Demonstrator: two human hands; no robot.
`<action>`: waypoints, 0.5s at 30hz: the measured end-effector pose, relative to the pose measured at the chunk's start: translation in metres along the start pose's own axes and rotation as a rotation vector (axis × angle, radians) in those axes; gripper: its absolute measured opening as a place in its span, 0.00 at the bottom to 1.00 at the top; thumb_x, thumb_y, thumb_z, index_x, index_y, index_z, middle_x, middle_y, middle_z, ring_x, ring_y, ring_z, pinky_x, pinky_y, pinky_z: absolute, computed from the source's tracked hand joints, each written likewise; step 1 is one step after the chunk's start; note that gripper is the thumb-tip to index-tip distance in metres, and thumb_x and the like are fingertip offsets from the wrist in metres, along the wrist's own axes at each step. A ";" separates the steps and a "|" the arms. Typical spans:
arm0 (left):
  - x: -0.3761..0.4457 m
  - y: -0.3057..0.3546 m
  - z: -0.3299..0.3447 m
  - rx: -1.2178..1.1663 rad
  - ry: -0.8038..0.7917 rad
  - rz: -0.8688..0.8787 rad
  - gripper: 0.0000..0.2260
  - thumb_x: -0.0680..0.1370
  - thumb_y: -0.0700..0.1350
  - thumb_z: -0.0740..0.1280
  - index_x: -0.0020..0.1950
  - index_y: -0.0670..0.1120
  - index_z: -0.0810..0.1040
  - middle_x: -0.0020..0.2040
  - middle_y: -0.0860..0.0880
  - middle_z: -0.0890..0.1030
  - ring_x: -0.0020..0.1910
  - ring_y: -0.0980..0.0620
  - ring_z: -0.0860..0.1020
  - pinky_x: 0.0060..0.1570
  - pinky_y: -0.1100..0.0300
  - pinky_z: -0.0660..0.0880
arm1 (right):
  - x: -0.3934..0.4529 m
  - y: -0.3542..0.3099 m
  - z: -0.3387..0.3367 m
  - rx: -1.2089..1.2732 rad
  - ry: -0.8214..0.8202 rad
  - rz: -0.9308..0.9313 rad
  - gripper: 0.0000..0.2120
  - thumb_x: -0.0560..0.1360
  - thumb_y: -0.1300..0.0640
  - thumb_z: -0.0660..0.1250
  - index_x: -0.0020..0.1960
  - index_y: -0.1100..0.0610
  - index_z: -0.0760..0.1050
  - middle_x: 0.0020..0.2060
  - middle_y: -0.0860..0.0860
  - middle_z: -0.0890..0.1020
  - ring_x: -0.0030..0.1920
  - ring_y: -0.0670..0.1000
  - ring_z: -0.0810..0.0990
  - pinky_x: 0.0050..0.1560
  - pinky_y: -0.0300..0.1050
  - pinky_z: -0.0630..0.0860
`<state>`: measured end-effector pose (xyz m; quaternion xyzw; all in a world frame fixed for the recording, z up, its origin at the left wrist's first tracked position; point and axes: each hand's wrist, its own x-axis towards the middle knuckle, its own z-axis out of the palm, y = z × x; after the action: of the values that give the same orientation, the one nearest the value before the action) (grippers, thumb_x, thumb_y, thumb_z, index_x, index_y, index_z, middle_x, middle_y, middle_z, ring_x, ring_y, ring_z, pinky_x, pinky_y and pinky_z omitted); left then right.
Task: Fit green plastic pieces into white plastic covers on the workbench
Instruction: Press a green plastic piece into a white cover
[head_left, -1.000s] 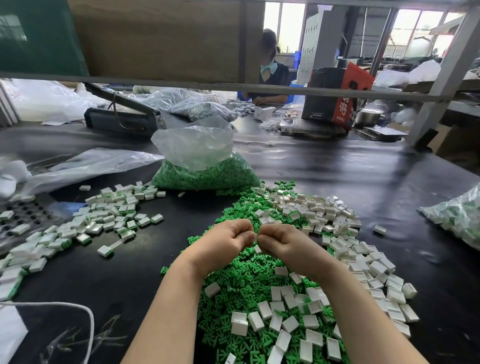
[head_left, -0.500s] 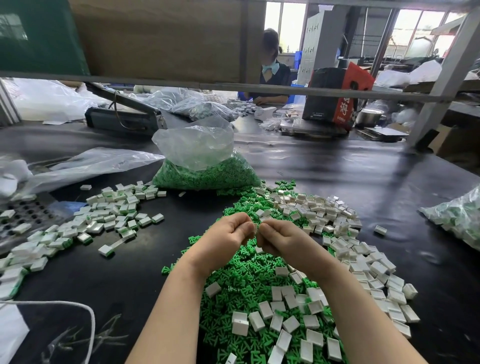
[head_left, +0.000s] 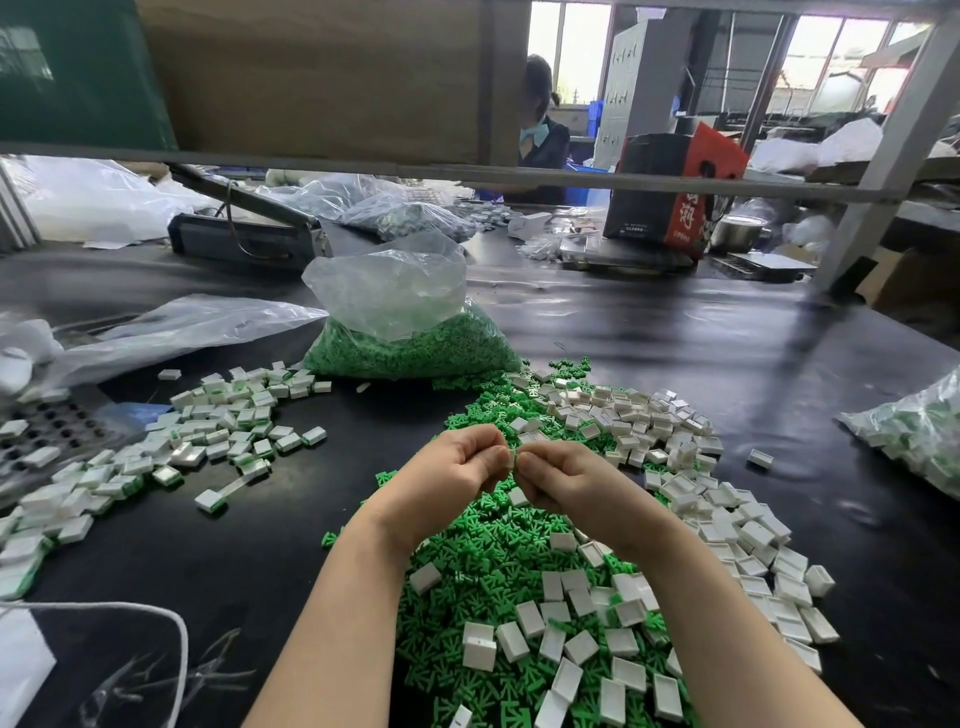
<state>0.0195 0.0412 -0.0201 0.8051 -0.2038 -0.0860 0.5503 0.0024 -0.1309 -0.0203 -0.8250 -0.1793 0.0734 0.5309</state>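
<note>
Green plastic pieces (head_left: 498, 540) lie heaped on the black workbench (head_left: 727, 353) under both hands, white plastic covers (head_left: 675, 431) scattered over and right of them. Head view: left hand (head_left: 452, 475) and right hand (head_left: 563, 480) meet fingertip to fingertip above the heap, both curled, pinching one small pale part (head_left: 514, 460) between them; cover or piece, can't tell. Assembled units (head_left: 218, 431) lie left. Bag of green pieces (head_left: 410, 348) sits behind.

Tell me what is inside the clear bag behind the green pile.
The clear bag holds loose green pieces filling its lower part; its upper part is crumpled and empty. Whatever lies deeper in the heap is covered.
</note>
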 end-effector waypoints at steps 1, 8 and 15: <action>0.000 0.000 0.000 0.011 -0.001 0.001 0.10 0.82 0.41 0.61 0.41 0.42 0.73 0.33 0.50 0.71 0.35 0.51 0.67 0.39 0.55 0.65 | 0.000 0.000 0.000 -0.024 -0.002 -0.001 0.16 0.83 0.61 0.57 0.36 0.56 0.68 0.29 0.47 0.68 0.32 0.45 0.65 0.35 0.38 0.65; 0.000 0.000 0.000 0.054 -0.021 -0.004 0.10 0.82 0.39 0.62 0.41 0.40 0.73 0.34 0.47 0.71 0.36 0.51 0.66 0.39 0.55 0.64 | -0.002 0.002 0.001 -0.075 -0.022 0.020 0.16 0.83 0.60 0.57 0.36 0.56 0.68 0.31 0.50 0.68 0.34 0.49 0.65 0.38 0.45 0.64; -0.001 0.000 0.002 0.021 -0.011 -0.014 0.10 0.82 0.40 0.61 0.42 0.42 0.74 0.34 0.49 0.71 0.36 0.50 0.66 0.39 0.56 0.64 | 0.000 0.003 -0.002 0.003 -0.020 0.034 0.16 0.83 0.60 0.58 0.36 0.56 0.69 0.29 0.48 0.69 0.33 0.47 0.65 0.35 0.40 0.63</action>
<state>0.0179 0.0401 -0.0205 0.8119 -0.2020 -0.0923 0.5399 0.0041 -0.1338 -0.0218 -0.8263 -0.1703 0.0910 0.5291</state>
